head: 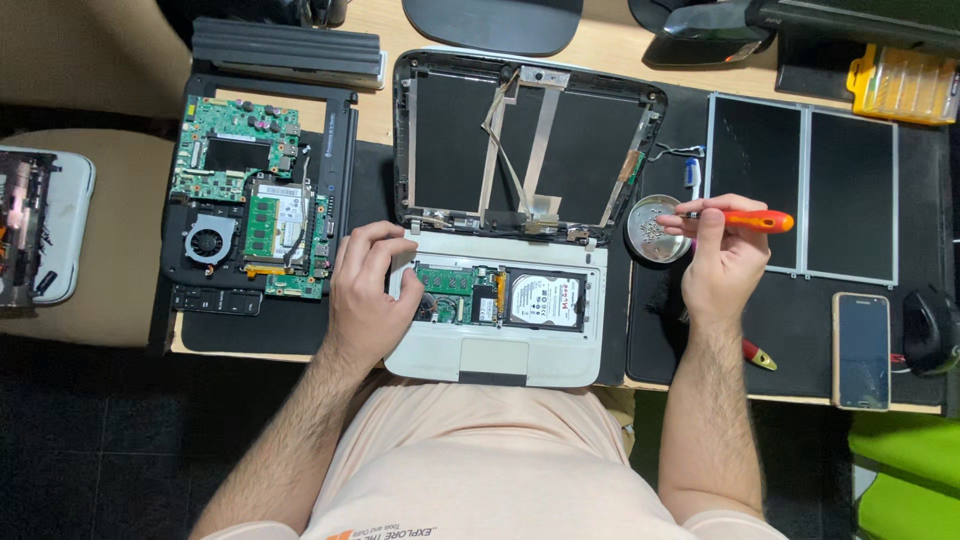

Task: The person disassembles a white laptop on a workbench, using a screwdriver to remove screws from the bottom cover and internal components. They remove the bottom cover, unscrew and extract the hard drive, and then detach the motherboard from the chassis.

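The left hand (368, 290) rests on the left edge of an opened white laptop base (497, 312) that lies on the tabletop (610, 45) right in front of the person, its fingers (385, 240) curled down over the upper left corner of the base, pressing on it rather than gripping anything loose. Inside the base a green circuit board (447, 280) sits just left of a silver hard drive (545, 302), both exposed. Hinged to the far edge of the base, the bare lid shell (530, 135) lies flat and open, with flat ribbon cables (515, 130) crossing its dark inside. The right hand (722, 262) hovers to the right of the laptop, its fingers (705, 215) closed around an orange-handled screwdriver (748, 220) held crosswise, the metal tip pointing left over a small round metal dish (653, 228) that holds tiny screws. The dish stands on a black mat (800, 320), just beside the lid's right hinge. Farther right on the mat lie two dark screen panels (803, 185) side by side, and nearer the person a smartphone (861, 350) lies face up. Left of the laptop, a second stripped machine (255, 200) shows its green board and a round fan (208, 243). A yellow parts box (903, 85) sits at the far right corner
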